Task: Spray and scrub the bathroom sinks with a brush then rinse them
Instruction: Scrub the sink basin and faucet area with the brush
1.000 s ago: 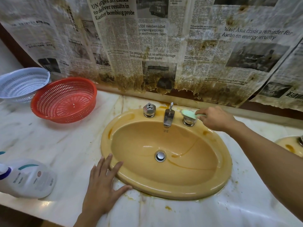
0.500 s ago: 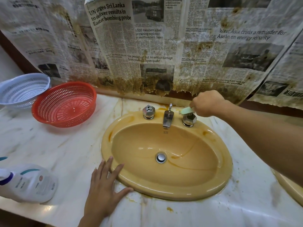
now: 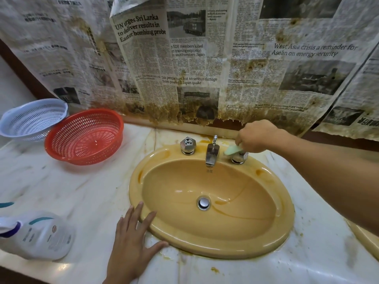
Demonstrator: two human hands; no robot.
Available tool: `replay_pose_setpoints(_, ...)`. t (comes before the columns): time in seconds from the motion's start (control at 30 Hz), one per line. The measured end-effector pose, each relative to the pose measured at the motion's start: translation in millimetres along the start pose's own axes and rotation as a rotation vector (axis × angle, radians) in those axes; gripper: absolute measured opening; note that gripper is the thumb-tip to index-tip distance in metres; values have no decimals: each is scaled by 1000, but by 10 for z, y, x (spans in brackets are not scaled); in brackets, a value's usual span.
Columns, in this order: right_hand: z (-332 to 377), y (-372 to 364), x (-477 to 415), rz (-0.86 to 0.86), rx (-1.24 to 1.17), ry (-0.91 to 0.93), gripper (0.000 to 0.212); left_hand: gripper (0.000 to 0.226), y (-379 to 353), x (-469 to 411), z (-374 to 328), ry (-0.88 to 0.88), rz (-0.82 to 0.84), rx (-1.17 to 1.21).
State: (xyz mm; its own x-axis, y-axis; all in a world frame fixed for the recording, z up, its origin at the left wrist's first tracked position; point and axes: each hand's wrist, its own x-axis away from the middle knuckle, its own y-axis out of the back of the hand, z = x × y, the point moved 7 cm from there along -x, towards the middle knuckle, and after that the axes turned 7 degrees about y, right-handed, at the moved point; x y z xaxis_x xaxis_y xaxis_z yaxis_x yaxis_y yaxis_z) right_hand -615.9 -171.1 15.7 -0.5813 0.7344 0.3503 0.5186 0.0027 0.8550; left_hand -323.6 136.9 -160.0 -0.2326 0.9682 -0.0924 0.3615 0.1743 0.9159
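Wall: newspaper sheets (image 3: 184, 58) cover it, lower edges brown-stained and torn.
Furniture: white veined marble countertop (image 3: 82, 191), brown specks at right.
Light: glare near left.

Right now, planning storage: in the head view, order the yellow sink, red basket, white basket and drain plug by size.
yellow sink
red basket, white basket: alike, white one farther, partly hidden
drain plug
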Motion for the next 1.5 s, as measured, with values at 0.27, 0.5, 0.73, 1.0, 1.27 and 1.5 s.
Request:
replay_pose_setpoints(0.27,-105,-1020,801,-449,-1388,-676,27,93,-17,-11,-11,-7,-2,-10)
replay_pose_setpoints(0.5,790,-1618,665,-497,-2356,-1139,18,96,-65,-34,13,-2,12,-54)
replay_pose_setpoints(0.73,965,-1708,605,-651,-2299,-1182,32,96,-95,-52,47,-16,5,-55)
replay_pose_setpoints(1.0,956,-1388,576,-777,-1961,-1133,40,97,-87,-60,40,-17,9,-63)
replay_pose_setpoints(1.27,943,-1301,522,-718,-1954,-1114,40,95,-88,-53,27,-24,14,-57)
replay_pose_setpoints(1.5,962,-1140,750,-494,-1587,-829,41,96,-71,-44,42,-14,12,-56)
